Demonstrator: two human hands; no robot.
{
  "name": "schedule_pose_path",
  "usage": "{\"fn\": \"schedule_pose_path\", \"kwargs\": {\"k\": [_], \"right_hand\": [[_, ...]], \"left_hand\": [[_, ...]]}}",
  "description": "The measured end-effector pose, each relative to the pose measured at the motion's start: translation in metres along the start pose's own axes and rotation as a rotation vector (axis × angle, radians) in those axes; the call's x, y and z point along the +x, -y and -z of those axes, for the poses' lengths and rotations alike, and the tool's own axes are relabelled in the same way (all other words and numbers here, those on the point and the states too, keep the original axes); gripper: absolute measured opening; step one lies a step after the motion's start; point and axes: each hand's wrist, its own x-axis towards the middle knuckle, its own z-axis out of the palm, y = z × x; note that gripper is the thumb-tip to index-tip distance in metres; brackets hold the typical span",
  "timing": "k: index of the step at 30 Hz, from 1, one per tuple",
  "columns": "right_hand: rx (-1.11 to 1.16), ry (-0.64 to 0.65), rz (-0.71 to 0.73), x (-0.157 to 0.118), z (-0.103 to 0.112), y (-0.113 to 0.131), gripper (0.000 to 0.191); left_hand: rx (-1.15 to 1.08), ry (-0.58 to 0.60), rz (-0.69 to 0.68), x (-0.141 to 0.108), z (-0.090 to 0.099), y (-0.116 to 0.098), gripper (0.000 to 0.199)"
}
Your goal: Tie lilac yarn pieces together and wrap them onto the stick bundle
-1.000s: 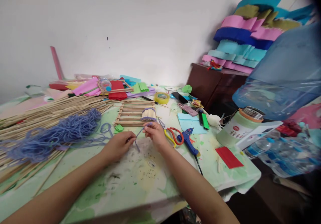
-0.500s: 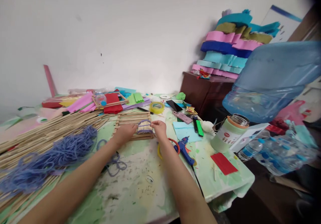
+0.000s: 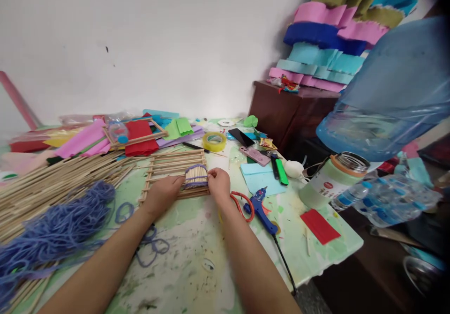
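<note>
A small panel of short pale sticks [image 3: 196, 176], bound with purple-blue yarn along its top and bottom, is between my two hands. My left hand [image 3: 164, 193] has its fingers closed at the panel's left edge. At its right edge, my right hand [image 3: 219, 183] pinches the panel between thumb and fingers. Beneath and behind it lies a frame of wooden sticks [image 3: 168, 160] on the table. Loose loops of the yarn [image 3: 154, 246] rest near my left forearm. Red-handled scissors [image 3: 248, 206] are partly hidden by my right forearm.
Long thin sticks [image 3: 63, 187] and a heap of blue yarn [image 3: 70, 225] cover the left side. A blue glue gun [image 3: 260, 208], yellow tape roll [image 3: 214, 141], phones [image 3: 242, 137] and an open green jar [image 3: 328, 183] stand or lie rightward. A large water bottle [image 3: 390, 89] looms at right.
The camera view has shifted, so the table's things appear moved. Both hands still hold the stick panel over the frame, and it looks turned a little more upright to me.
</note>
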Motion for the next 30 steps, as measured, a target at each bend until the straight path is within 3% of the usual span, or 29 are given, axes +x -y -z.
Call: {"fn": "schedule_pose_path", "kwargs": {"k": [7,12,17,30], "right_hand": [[0.022,-0.039,0.042,0.002,0.006,0.011,0.016],[-0.100,-0.072,0.084,0.008,0.012,0.021,0.017],[-0.253,-0.043,0.020,0.006,0.002,0.013,0.021],[-0.185,-0.001,0.020,0.006,-0.003,0.006,0.022]], "left_hand": [[0.071,-0.007,0.109,0.012,0.008,-0.002,0.020],[0.046,-0.007,0.069,0.017,0.005,0.000,0.024],[0.017,0.023,0.066,0.019,-0.001,-0.002,0.019],[-0.095,0.051,0.085,0.018,-0.005,-0.002,0.020]]}}
